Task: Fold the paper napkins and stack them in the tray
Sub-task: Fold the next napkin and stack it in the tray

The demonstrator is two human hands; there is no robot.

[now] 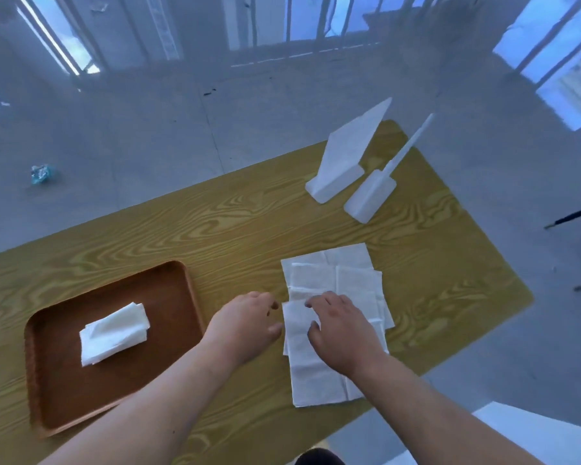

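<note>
One view only, the head camera, looking down:

Loose napkins (336,290): several thin white sheets overlapping flat on the surface (235,229), right of centre; the nearest sheet reaches toward the front edge.
Handling, judged: very light, limp, no stiffness; likely to slide on the smooth wood grain and to tear or crumple under a hard pinch. Sheets may cling and lift together.
Where to take hold, judged: pinch one free edge or corner of the top sheet while the other palm pins the rest.
Folded napkin (114,335): one compact white bundle, lying slantwise inside the tray, apart from its walls.
Tray (182,276): brown, rounded corners, low rim, on the left of the surface.
Left hand (245,327): palm down, forearm slanting in from the lower left, fingertips at the left edge of the nearest sheet; fingers loosely curled, gripping nothing that can be seen.
Right hand (341,333): palm down on the top sheets, fingers spread and bent, pressing rather than clasping.
White stands (346,156): two plastic pieces at the far right of the surface, well apart from the napkins.
Floor litter (41,173): one crumpled bluish scrap.
</note>
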